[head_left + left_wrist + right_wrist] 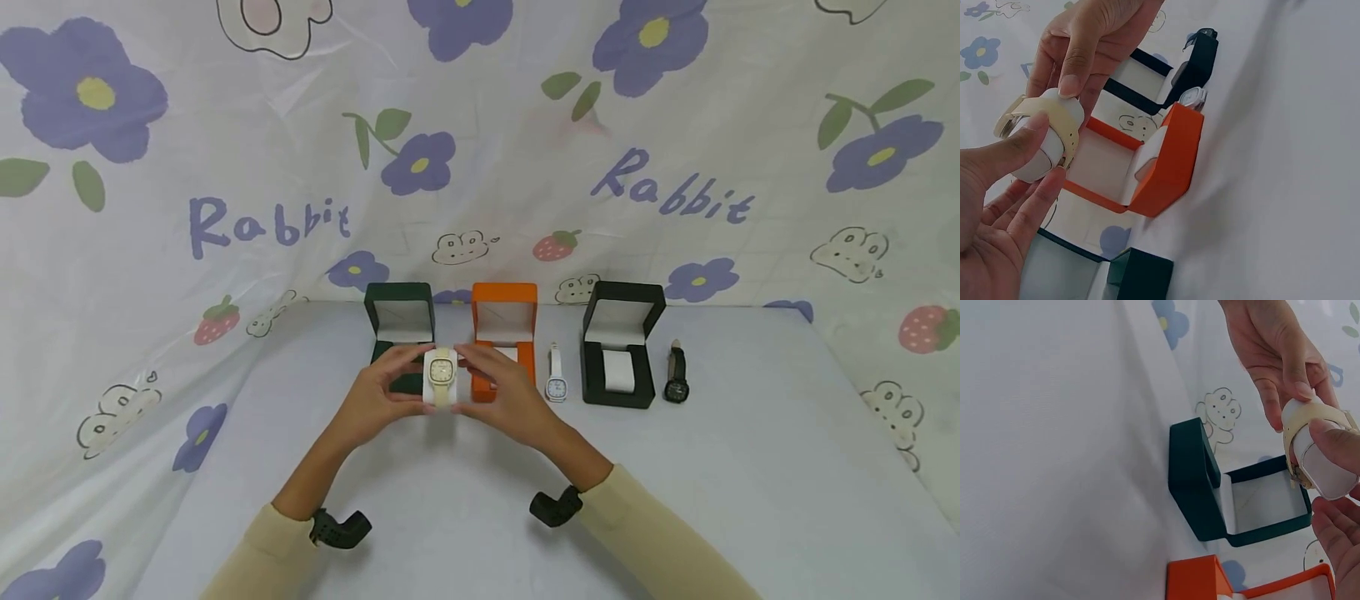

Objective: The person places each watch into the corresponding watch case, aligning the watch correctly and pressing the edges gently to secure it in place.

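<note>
Both hands pinch the cream watch [440, 377] on its white pillow, left hand [380, 398] and right hand [501, 392] flanking it, strap upright, green box [401, 333] just behind-left.

My left hand [372, 406]: raised before me, fingers curled, thumb pressed in, grip pinching. My right hand [501, 398]: opposite and close to the left, fingertips [1067, 84] bent inward, pinching too. Both forearms: angled toward each other, sleeved to the wrists, black strap at each wrist.
</note>
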Motion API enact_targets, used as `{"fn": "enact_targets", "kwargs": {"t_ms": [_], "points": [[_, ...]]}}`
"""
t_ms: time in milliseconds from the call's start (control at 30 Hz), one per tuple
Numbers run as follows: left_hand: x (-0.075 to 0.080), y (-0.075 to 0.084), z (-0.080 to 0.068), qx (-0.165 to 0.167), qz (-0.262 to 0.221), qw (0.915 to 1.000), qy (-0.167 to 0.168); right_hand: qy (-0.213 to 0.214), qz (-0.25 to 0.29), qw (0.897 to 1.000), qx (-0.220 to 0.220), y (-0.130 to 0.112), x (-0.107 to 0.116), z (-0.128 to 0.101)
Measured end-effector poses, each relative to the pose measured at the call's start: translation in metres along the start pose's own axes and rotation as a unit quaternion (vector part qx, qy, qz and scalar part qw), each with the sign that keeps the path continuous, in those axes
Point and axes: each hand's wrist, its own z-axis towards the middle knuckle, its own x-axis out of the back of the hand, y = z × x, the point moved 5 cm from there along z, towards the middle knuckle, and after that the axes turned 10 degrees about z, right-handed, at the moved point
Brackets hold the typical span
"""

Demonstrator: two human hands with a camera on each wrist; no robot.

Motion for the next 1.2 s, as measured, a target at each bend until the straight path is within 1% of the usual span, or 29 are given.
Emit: {"fn": "enact_targets", "kwargs": {"t_ms": [133,200,367,433,500,567,733,800,1033,1200], "points": [[0.006,-0.005,0.003,0.012,0.008,0.9999,0.003,0.007,-0.017,1.0,0.007,0.002,-0.003,0.007],[0.01,-0.005,0.003,0.019,0.027,0.9995,0.006,0.008,-0.025,1.0,0.003,0.003,-0.005,0.01],[0.02,0.008,0.001,0.024,0.08,0.9965,0.004,-0.002,-0.02,1.0,0.001,0.008,-0.01,0.018],[0.023,0.012,0.0,0.02,0.083,0.9963,0.002,-0.006,-0.014,1.0,0.004,0.01,-0.012,0.021],[0.026,0.011,0.001,0.017,0.083,0.9964,-0.001,-0.008,-0.015,1.0,0.001,0.013,-0.014,0.024],[0.029,0.002,0.002,0.015,0.086,0.9962,0.0,-0.006,-0.019,1.0,-0.005,0.016,-0.016,0.026],[0.032,-0.027,0.007,0.016,0.108,0.994,0.001,-0.002,-0.031,0.999,-0.034,0.026,-0.022,0.032],[0.034,-0.035,0.008,0.013,0.117,0.993,0.002,-0.003,-0.037,0.998,-0.046,0.03,-0.024,0.034],[0.039,-0.047,0.009,0.009,0.124,0.9922,-0.003,-0.009,-0.09,0.992,-0.092,0.038,-0.031,0.037],[0.043,-0.053,0.011,0.023,0.138,0.9901,-0.009,-0.009,-0.11,0.987,-0.114,0.044,-0.035,0.04]]}}
